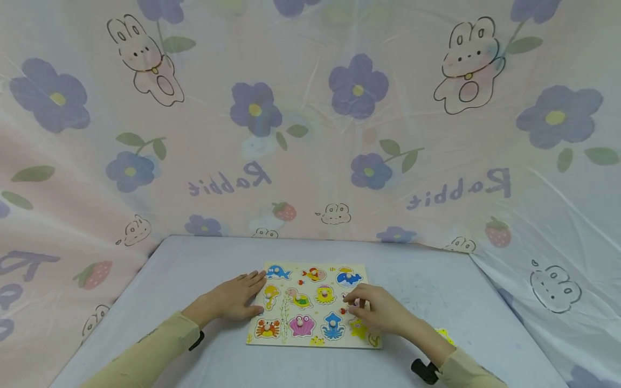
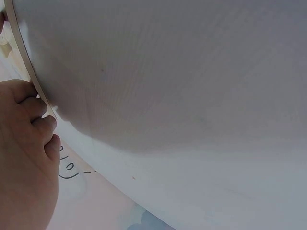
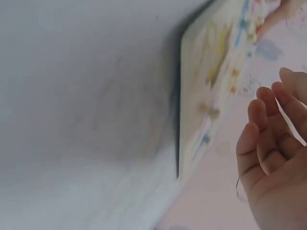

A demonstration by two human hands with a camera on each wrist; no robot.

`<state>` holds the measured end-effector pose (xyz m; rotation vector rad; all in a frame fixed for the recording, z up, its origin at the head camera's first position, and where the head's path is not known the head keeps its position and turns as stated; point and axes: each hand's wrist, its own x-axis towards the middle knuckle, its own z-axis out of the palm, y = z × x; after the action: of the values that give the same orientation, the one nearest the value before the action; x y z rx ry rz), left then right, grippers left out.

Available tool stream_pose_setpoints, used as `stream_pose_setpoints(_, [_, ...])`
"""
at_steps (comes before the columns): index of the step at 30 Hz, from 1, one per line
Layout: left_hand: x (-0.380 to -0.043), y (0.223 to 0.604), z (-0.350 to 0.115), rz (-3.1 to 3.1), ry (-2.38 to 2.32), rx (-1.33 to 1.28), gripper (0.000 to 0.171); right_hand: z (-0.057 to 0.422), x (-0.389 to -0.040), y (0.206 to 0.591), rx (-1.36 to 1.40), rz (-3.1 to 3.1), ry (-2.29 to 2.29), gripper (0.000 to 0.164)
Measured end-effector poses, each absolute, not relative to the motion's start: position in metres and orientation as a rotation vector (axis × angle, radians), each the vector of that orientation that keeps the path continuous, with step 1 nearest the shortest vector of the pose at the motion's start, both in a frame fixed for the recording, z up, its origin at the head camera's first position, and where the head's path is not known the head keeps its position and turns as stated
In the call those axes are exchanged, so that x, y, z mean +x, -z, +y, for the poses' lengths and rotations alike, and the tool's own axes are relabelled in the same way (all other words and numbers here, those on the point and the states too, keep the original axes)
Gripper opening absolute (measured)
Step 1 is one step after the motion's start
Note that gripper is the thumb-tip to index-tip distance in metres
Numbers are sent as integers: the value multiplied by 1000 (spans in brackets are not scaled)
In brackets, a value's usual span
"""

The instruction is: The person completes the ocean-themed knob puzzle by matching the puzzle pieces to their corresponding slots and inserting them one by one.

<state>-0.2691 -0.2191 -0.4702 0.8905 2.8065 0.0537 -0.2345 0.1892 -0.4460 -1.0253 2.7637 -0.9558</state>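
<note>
A wooden peg puzzle board (image 1: 315, 344) with sea animal pieces lies flat on the table. My left hand (image 1: 235, 296) rests at its left edge, fingers extended and thumb apart; in the left wrist view the fingertips of that hand (image 2: 24, 143) lie along the board's rim. My right hand (image 1: 378, 310) hovers over the board's right side, fingers loosely bent. In the right wrist view, nothing shows between the fingers of the right hand (image 3: 278, 139). Beneath it are a yellow star (image 1: 358, 328) and a pinkish shape mostly hidden by the fingers. A blue squid piece (image 1: 332, 326) lies close by.
Past my right forearm, a yellow piece (image 1: 445, 335) is partly hidden on the white table (image 1: 208, 258). Other knobbed pieces, among them a crab (image 1: 268, 327) and a pink shell (image 1: 302, 325), sit in the board. A printed curtain (image 1: 310, 145) hangs behind the table.
</note>
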Motion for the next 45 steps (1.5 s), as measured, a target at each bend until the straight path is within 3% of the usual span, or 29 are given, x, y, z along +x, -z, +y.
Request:
stream_pose_setpoints(24, [-265,476,-221,2819,-74,869,88,333,-195,472,-757,3027,1032,12])
stream_pose_setpoints(37, [-264,473,-220,2803,-79,878,86,364,-183,489,-884,3015,1023,17])
stream_pose_setpoints(45, [-265,472,-219,2815,-59,903,83,370,-180,489,-876,2996,946,11])
